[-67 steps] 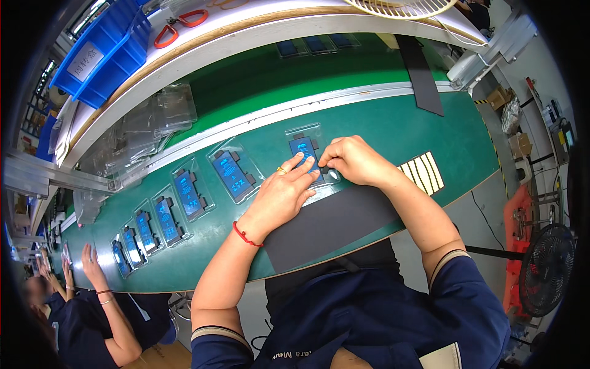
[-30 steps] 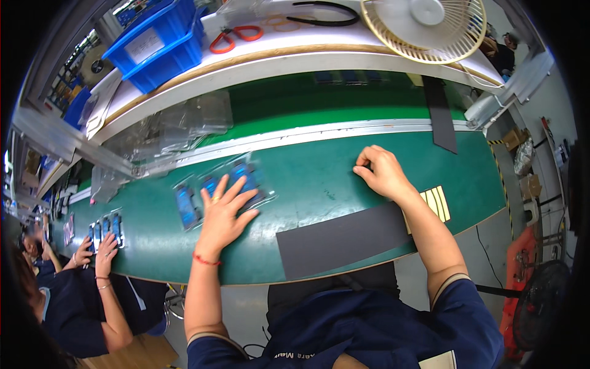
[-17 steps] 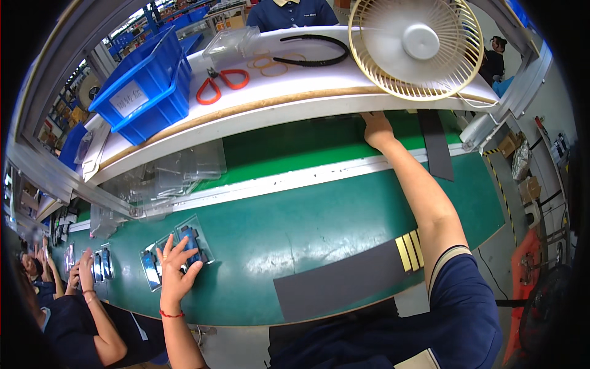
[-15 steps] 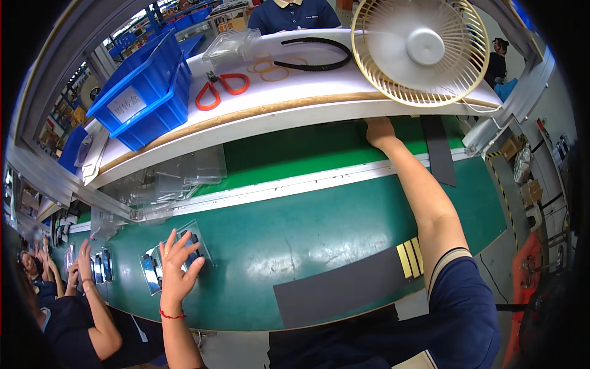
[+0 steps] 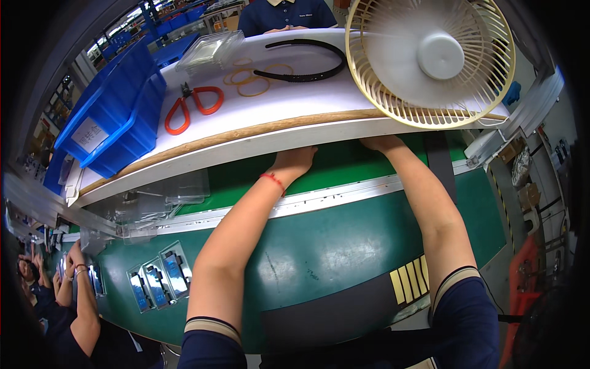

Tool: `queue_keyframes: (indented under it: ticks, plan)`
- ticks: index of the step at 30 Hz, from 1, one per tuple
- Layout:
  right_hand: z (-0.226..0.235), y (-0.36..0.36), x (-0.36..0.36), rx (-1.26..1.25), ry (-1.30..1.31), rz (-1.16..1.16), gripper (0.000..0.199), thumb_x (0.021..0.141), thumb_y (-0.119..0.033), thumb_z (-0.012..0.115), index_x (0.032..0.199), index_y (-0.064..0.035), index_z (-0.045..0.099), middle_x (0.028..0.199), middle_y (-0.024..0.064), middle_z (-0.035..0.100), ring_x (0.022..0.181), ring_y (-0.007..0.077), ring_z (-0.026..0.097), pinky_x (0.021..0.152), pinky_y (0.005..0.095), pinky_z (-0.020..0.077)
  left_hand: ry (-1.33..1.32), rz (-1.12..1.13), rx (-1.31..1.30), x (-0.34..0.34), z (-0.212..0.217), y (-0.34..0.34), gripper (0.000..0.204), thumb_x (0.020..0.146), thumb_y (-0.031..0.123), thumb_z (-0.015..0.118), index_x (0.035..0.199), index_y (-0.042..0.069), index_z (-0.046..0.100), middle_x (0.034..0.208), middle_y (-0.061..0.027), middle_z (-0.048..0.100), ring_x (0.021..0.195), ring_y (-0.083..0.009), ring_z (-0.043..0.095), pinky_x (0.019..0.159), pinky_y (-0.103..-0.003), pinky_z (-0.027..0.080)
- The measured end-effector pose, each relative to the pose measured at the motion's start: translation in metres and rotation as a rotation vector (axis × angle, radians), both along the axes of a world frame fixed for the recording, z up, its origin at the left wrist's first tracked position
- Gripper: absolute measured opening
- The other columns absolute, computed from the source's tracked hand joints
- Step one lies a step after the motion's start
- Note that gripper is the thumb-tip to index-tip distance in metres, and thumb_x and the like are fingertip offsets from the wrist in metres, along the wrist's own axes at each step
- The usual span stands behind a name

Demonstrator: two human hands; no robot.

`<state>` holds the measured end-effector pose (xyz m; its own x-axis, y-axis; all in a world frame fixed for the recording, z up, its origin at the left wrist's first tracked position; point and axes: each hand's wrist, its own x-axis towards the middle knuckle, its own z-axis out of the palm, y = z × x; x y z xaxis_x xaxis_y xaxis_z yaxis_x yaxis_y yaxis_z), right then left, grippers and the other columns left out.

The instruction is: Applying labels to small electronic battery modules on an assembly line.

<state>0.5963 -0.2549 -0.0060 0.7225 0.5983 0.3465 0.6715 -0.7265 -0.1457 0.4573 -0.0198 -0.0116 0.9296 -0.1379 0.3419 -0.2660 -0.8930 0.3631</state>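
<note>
Both hands reach under the white shelf edge (image 5: 258,138): left hand (image 5: 295,163) and right hand (image 5: 381,143) rest on the far green conveyor strip (image 5: 246,178); fingers are hidden, so grip cannot be determined. Clear plastic trays holding blue parts (image 5: 160,283) lie well to the left, near the body.

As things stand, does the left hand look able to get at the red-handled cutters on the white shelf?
Probably not directly: the left hand is tucked beneath the white shelf, whose front edge lies between it and the red-handled cutters on top.

Cream desk fan (image 5: 430,58) on white shelf (image 5: 295,117), red-handled cutters (image 5: 192,104), black band (image 5: 301,58) and blue bin (image 5: 117,117) left of it
</note>
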Motion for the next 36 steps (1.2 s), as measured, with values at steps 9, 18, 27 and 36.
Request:
queue_keyframes:
  ticks: [9,18,27,36]
  plan:
    - [0.043,-0.006,-0.062,-0.181,0.247,-0.034,0.022,0.084,-0.006,0.059,0.105,-0.0064,0.065,0.117,0.0174,0.063,0.114,0.0332,0.058,0.098,0.0418,0.0456,-0.302,0.044,0.251,0.029,-0.050,0.008,0.033,0.097,0.018,0.051,0.125,0.004,0.061,0.133,-0.0220,0.056,0.127,-0.0371,0.051,0.107,-0.046,0.040]
    - [0.053,-0.072,-0.188,-0.002,0.287,0.241,0.014,0.068,0.008,0.056,0.076,-0.0030,0.058,0.078,0.0145,0.060,0.084,0.0365,0.060,0.073,0.0449,0.0485,-0.198,-0.179,0.041,-0.176,0.038,-0.038,0.007,0.079,0.000,0.067,0.082,-0.001,0.061,0.106,-0.0183,0.053,0.121,-0.0418,0.051,0.105,-0.050,0.041]
    - [0.051,-0.104,-0.278,0.177,0.147,0.217,0.014,0.076,0.003,0.066,0.089,-0.0037,0.065,0.088,0.0114,0.058,0.092,0.0315,0.057,0.079,0.0404,0.0481,0.009,-0.145,0.006,-0.262,0.017,-0.076,0.014,0.084,0.007,0.069,0.094,0.002,0.060,0.117,-0.0179,0.054,0.129,-0.0404,0.050,0.104,-0.058,0.043]
    - [0.059,-0.169,-0.363,-0.002,0.674,0.139,0.024,0.064,-0.004,0.083,0.085,-0.0047,0.071,0.085,0.0082,0.066,0.084,0.0289,0.063,0.074,0.0394,0.0505,0.171,-0.224,-0.001,-0.283,0.030,-0.034,0.044,0.089,0.009,0.066,0.132,0.008,0.058,0.150,-0.0182,0.042,0.144,-0.0373,0.032,0.117,-0.053,0.026]
